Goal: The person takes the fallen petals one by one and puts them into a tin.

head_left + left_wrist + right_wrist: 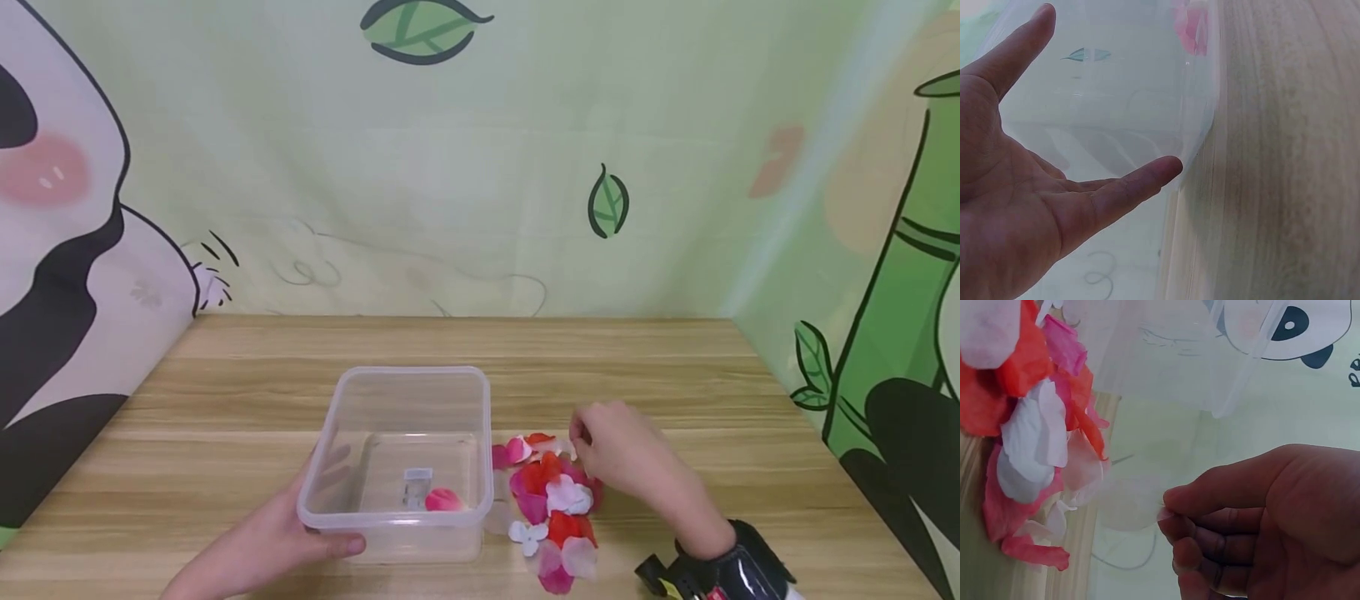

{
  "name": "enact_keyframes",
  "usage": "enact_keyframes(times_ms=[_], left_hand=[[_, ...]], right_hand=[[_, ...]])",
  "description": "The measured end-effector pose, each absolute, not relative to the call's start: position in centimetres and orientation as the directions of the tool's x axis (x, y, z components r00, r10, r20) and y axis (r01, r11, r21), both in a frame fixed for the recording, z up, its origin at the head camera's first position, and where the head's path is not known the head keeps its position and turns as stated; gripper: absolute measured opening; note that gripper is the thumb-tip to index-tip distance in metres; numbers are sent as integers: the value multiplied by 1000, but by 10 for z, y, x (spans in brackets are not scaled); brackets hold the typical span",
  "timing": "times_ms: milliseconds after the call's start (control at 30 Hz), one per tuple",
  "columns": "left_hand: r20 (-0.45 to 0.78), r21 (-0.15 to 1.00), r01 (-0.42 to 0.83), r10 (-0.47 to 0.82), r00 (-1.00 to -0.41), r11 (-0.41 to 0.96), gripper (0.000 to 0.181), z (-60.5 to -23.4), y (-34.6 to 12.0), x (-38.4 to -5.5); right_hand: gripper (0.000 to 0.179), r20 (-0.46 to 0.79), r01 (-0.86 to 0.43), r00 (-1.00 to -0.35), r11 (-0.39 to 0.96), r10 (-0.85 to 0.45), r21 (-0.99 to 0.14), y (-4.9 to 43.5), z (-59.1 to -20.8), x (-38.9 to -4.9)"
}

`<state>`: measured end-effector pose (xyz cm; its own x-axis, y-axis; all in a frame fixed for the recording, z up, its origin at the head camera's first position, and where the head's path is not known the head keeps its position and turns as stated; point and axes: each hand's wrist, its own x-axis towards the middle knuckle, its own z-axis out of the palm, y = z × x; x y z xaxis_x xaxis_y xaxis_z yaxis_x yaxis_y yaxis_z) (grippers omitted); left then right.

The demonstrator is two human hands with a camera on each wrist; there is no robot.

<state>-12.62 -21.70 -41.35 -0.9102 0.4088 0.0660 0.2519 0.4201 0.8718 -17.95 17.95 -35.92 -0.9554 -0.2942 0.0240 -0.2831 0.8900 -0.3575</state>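
A clear plastic container stands on the table with a pink petal on its floor. My left hand rests against its left front corner, thumb on the front wall; in the left wrist view the fingers are straight and spread. Right of the container lies a pile of red, pink and white fabric petals. Over the pile's far right side, my right hand pinches a pale, see-through petal between thumb and forefinger.
Beside the pink petal, a small clear rectangular patch shows at the container's bottom. The wood-grain table runs back to a green cloth backdrop printed with leaves and pandas. A black device is strapped to my right wrist.
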Motion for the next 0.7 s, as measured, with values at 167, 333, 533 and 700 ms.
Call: enact_keyframes(times_ms=[167,333,533,700], left_hand=[[51,886,237,425,-904,398,120,-413,-217,-127],[52,892,237,433,-900,386,121,-413,-218,-128],[51,900,231,437,-898,369,119,-414,-218,-129],[41,906,219,437,-898,364,119,-414,-218,-129]], right_hand=[[13,59,-284,-957,882,-283,-377,178,-356,-178],[11,143,-319,-948,867,-286,-383,177,-352,-175],[10,248,-383,-919,844,-306,-375,174,-349,-171],[12,345,-448,-879,816,-329,-366,169,-347,-168]])
